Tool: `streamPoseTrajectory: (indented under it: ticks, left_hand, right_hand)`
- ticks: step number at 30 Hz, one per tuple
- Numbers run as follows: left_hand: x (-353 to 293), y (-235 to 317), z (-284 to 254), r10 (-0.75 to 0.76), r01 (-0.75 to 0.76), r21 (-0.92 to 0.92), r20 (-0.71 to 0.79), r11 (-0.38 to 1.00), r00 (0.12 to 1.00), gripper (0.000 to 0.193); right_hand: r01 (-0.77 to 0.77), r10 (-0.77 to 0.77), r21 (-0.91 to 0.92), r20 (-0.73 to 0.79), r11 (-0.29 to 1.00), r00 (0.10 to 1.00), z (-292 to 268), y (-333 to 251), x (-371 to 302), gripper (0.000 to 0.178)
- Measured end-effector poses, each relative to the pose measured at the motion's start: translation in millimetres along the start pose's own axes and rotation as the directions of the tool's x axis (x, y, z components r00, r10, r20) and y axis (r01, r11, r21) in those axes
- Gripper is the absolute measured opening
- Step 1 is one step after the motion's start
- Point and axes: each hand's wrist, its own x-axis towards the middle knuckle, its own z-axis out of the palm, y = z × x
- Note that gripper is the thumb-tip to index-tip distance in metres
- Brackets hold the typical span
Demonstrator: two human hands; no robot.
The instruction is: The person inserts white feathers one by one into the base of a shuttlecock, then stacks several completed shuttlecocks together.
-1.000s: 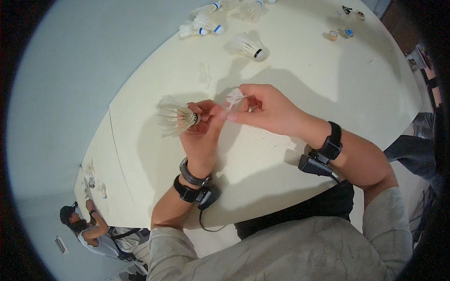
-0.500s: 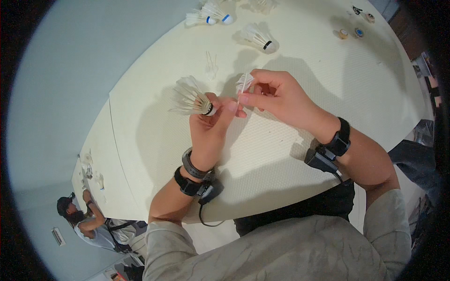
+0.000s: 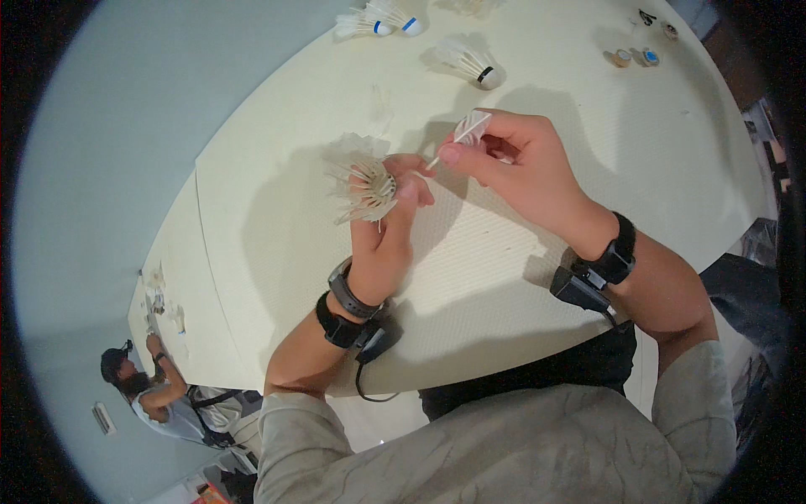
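My left hand is closed around a white feather shuttlecock, its feather skirt facing up and to the left. The cork end is mostly hidden by my fingers. Between the thumb and fingers of my right hand is a single white feather, pinched near its vane. Its thin quill slants down toward the fingertips of my left hand, and I cannot tell whether it touches them. On the white table beyond my hands lies another shuttlecock with a black band.
Two blue-banded shuttlecocks lie at the table's far edge. Small rolls sit at the far right. Faint loose feather pieces lie beyond my left hand. A person works at the table's left end.
The shuttlecock in my left hand has turned, so its open skirt now shows more. My right hand has drawn slightly to the right with the feather, away from my left fingers.
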Motion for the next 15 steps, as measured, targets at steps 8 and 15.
streamPoseTrajectory:
  ticks: [8,15]
  left_hand:
    - [-5,-14,-13,0.18,-0.213,0.274,0.143,0.938,0.973,0.026]
    - [-9,-14,-21,0.057,-0.185,0.617,0.222,0.765,0.973,0.031]
  right_hand:
    - [0.356,-0.358,0.054,0.033,0.933,0.933,8,-16,-7,0.007]
    - [0.341,-0.342,0.013,0.055,0.94,0.938,11,-15,-9,0.006]
